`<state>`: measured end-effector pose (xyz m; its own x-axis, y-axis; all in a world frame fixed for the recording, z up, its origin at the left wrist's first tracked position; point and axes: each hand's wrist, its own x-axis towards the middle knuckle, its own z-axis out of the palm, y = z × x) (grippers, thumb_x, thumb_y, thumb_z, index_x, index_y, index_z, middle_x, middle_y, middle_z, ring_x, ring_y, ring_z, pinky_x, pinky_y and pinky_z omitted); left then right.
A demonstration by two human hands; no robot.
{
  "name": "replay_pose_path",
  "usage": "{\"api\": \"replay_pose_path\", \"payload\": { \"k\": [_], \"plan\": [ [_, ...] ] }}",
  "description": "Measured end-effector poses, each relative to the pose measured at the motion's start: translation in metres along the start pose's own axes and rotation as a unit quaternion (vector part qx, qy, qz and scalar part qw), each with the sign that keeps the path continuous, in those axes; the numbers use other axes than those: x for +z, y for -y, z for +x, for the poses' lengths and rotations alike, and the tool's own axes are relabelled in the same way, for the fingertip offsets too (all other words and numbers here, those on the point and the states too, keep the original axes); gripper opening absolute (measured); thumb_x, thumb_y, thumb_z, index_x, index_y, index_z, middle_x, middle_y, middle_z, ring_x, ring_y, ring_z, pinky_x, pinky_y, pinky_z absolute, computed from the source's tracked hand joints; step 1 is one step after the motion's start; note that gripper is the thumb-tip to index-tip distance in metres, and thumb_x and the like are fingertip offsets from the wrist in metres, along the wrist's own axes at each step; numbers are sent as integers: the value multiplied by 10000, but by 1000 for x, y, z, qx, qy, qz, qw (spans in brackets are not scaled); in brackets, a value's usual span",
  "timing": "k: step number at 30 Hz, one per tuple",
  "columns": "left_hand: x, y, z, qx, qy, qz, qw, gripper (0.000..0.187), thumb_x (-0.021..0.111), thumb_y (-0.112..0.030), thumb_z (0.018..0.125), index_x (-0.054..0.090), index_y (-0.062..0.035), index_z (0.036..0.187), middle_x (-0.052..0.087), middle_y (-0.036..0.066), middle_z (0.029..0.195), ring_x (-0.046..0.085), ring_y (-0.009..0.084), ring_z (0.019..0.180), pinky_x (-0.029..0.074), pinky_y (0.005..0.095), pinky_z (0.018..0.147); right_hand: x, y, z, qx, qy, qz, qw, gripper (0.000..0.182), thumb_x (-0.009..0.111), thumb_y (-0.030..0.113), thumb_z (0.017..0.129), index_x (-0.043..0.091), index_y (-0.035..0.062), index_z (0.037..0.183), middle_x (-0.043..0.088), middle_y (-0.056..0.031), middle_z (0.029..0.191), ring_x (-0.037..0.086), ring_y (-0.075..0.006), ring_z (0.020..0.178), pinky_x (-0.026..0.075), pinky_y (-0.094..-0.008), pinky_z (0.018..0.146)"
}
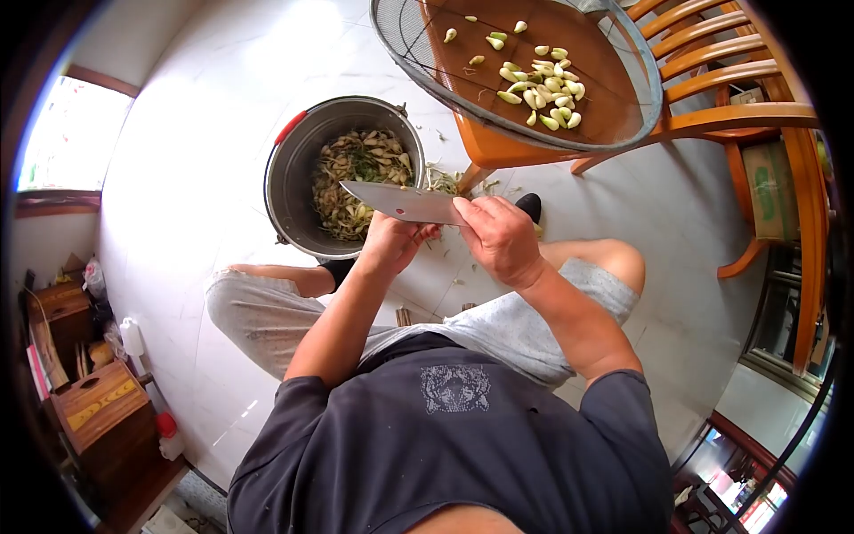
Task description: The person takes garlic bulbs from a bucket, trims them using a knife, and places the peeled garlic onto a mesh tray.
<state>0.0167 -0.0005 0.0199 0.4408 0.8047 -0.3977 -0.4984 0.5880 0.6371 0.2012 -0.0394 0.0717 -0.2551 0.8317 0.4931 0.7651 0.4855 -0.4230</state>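
Note:
My right hand (500, 233) is closed around the near end of a wide-bladed kitchen knife (405, 203), its tip pointing left. Just behind and below the blade, my left hand (393, 242) has its fingers curled together; whatever they hold is hidden. Both hands are above my lap, close to the near rim of a metal bucket (286, 191) with a red handle grip. Inside it lies a heap of pale bulbs or cloves (360, 165) with green and yellowish scraps. Up and to the right, peeled garlic cloves (551, 87) lie in a round mesh sieve (642, 78).
The sieve rests on a wooden chair (703, 87). Scraps of peel (442, 181) litter the white tiled floor (213, 133) beside the bucket. Wooden boxes (102, 405) stand at the left, near a white bottle with a red cap (169, 436). A carton (770, 191) is at the right.

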Motion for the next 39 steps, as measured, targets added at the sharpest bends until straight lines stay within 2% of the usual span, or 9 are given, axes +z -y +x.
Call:
{"api": "replay_pose_path", "payload": {
  "k": [8, 11, 20, 25, 28, 31, 34, 39],
  "plan": [
    [-3, 7, 6, 8, 13, 17, 1000, 240, 655, -123, 812, 553, -69, 1022, 613, 64, 953, 597, 178, 826, 494, 317, 666, -5, -3, -5, 14, 6, -4, 1000, 225, 662, 93, 749, 631, 31, 963, 563, -70, 730, 572, -240, 664, 473, -334, 575],
    [15, -1, 2, -8, -33, -36, 999, 109, 590, -20, 795, 593, 5, 901, 624, 86, 825, 592, 170, 674, 504, 296, 606, -7, -2, -6, 27, 21, 2, 999, 236, 675, 49, 738, 637, 15, 968, 599, -90, 771, 583, -255, 683, 483, -333, 601],
    [10, 5, 6, -19, -40, -23, 999, 86, 594, -29, 790, 604, 1, 870, 622, 80, 793, 582, 162, 648, 486, 285, 590, -5, -3, -8, 33, 37, 0, 999, 239, 672, 49, 736, 635, 16, 969, 596, -90, 779, 584, -256, 694, 482, -334, 602],
    [0, 6, 7, 4, -2, 4, 1000, 100, 596, -29, 803, 602, 19, 890, 627, 102, 806, 583, 169, 652, 482, 283, 595, -3, -4, -8, 30, 25, 0, 999, 232, 667, 48, 741, 631, 18, 968, 591, -88, 756, 581, -265, 688, 478, -339, 601],
    [-6, 2, 8, -6, 14, 31, 999, 118, 592, -45, 847, 596, 32, 937, 635, 120, 839, 583, 162, 667, 474, 273, 607, 2, -13, -14, 84, 54, 2, 995, 192, 653, 97, 762, 649, 38, 945, 595, -106, 734, 584, -291, 682, 479, -362, 612],
    [-5, -4, 5, 9, 34, 42, 998, 149, 586, -57, 879, 584, 32, 998, 639, 127, 882, 583, 148, 698, 466, 259, 623, 2, -37, -23, 214, 169, -64, 960, 159, 624, 151, 789, 667, 47, 901, 615, -133, 749, 595, -319, 709, 477, -390, 627],
    [-7, -5, 7, 42, 20, 40, 998, 178, 594, -54, 879, 576, 17, 1041, 638, 126, 915, 586, 140, 733, 459, 250, 633, -6, -36, -24, 248, 115, -7, 962, 175, 595, 178, 804, 671, 32, 865, 624, -163, 770, 605, -335, 725, 476, -405, 636],
    [-13, -5, 13, 57, 20, 11, 998, 190, 606, -23, 859, 557, -16, 1042, 628, 122, 937, 607, 154, 788, 478, 245, 658, -4, -32, -20, 237, 56, 77, 967, 168, 611, 141, 801, 656, -6, 870, 608, -181, 726, 598, -340, 680, 474, -382, 617]
  ]
}}
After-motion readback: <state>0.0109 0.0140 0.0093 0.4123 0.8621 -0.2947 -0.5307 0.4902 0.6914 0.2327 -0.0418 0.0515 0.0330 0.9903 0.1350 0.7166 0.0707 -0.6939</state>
